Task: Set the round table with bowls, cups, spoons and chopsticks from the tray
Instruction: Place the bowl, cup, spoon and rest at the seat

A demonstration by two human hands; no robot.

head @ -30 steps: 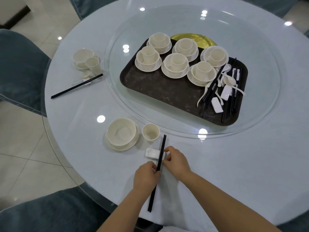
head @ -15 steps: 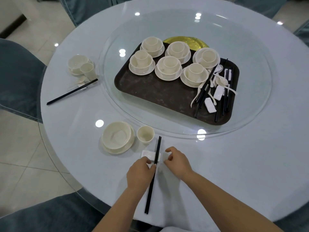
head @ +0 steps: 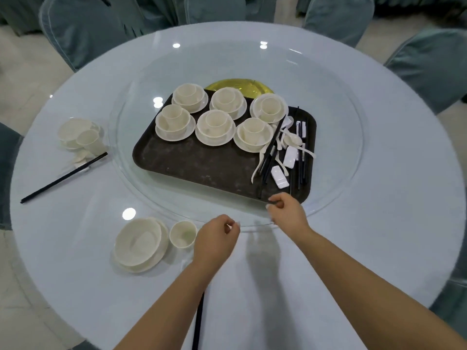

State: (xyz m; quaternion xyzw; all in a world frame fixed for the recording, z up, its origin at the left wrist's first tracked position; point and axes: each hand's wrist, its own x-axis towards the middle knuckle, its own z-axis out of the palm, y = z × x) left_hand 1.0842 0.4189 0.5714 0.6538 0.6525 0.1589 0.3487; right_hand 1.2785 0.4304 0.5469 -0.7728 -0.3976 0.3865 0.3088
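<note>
A round glass turntable (head: 336, 137) sits in the middle of a pale blue tablecloth (head: 379, 223), and bright ceiling lights reflect as white spots on both. Under the glass, at its centre, a gold-coloured disc (head: 240, 87) shows partly. Chairs in blue-grey fabric covers (head: 83, 29) ring the far side, with more at the left and right edges. Beyond them lies a pale tiled floor (head: 22, 72).
</note>
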